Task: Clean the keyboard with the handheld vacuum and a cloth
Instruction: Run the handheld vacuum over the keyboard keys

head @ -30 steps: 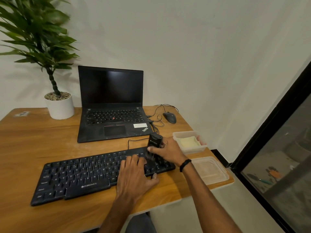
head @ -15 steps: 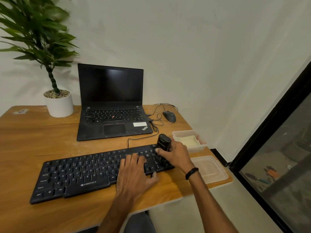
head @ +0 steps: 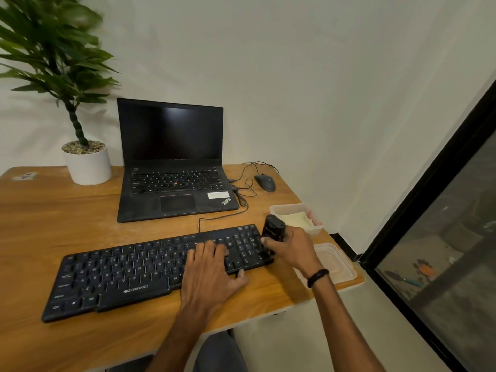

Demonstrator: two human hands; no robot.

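Note:
A black keyboard [head: 128, 275] lies slanted across the wooden desk [head: 53, 226]. My left hand [head: 209, 275] rests flat on its right half, fingers spread over the keys, thumb at the front edge. My right hand [head: 292, 248] grips a small black handheld vacuum [head: 272, 229], held upright with its lower end on the keyboard's far right end by the number pad. A pale yellow cloth [head: 295, 220] lies folded in a clear plastic tub [head: 284, 209] just behind the vacuum.
An open black laptop [head: 171, 167] stands behind the keyboard, with a wired mouse [head: 265, 182] and cables to its right. A potted plant [head: 86, 165] sits at the back left. A clear lid [head: 335, 260] lies at the desk's right edge. A dark glass door frame stands to the right.
My right hand has slid the vacuum rightward along the keyboard, from beside the left hand's fingers to the far right end. The left hand has stayed in place.

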